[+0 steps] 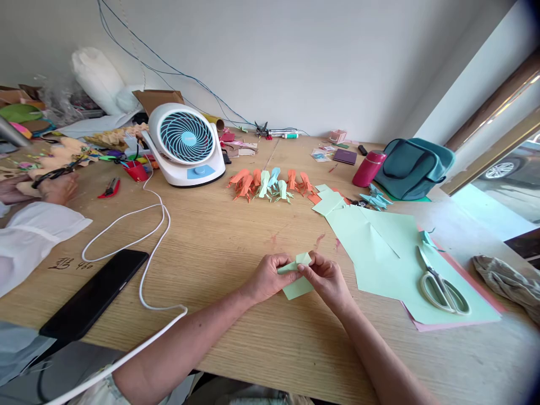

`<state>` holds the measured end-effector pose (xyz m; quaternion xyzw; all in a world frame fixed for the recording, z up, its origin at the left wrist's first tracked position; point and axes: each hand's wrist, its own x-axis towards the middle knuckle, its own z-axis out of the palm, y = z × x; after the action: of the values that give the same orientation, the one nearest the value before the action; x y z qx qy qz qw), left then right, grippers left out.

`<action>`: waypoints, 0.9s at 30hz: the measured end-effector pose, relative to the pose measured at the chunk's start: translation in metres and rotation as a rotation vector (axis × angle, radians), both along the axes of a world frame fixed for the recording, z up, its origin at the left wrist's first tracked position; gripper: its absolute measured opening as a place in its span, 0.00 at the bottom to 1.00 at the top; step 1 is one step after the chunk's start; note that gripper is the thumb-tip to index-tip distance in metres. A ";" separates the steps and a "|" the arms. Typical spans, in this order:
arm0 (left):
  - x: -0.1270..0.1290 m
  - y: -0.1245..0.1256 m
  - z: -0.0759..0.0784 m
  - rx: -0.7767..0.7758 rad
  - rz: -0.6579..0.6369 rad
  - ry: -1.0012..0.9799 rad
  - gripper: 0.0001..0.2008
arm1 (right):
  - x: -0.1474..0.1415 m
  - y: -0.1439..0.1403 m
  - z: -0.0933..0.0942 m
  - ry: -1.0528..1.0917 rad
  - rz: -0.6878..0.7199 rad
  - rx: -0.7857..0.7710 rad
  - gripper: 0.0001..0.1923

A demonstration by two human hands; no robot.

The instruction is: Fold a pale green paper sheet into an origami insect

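Between my two hands is a piece of light green paper, partly folded, held just above the wooden table near its front edge. My left hand pinches its left side, thumb on top. On the right side, my right hand pinches the paper by a small folded flap, the two thumbs almost touching. Beyond my hands stands a row of folded paper figures in orange, pale green and blue. To the right lie large light green sheets with white-handled scissors on top.
A white fan stands at the back left, its white cable looping past a black phone. A pink bottle and a teal bag are back right. At far left, another person's hands hold dark-handled scissors.
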<state>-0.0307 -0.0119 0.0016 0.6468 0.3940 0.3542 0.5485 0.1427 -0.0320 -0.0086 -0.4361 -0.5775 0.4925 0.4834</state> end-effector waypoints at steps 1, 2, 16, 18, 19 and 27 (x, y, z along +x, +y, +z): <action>0.000 0.000 -0.001 0.004 -0.001 0.004 0.24 | 0.000 0.000 0.001 -0.005 -0.008 0.006 0.18; 0.000 0.001 -0.002 0.007 -0.001 0.008 0.24 | 0.000 -0.001 0.001 -0.011 -0.016 0.010 0.19; -0.002 0.001 -0.003 -0.034 -0.009 -0.011 0.19 | 0.005 -0.003 0.016 -0.102 -0.047 0.006 0.24; -0.001 0.001 -0.002 -0.033 0.014 -0.032 0.21 | 0.004 -0.002 0.014 -0.057 -0.013 -0.031 0.21; -0.001 0.001 -0.002 -0.031 0.029 -0.037 0.22 | 0.003 -0.002 0.013 -0.036 -0.002 -0.046 0.20; -0.002 0.004 -0.007 -0.071 0.014 -0.051 0.24 | 0.001 0.001 0.001 -0.002 -0.039 -0.047 0.19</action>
<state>-0.0323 -0.0076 -0.0050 0.6150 0.3966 0.3604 0.5784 0.1439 -0.0309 -0.0081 -0.4588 -0.5577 0.4959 0.4822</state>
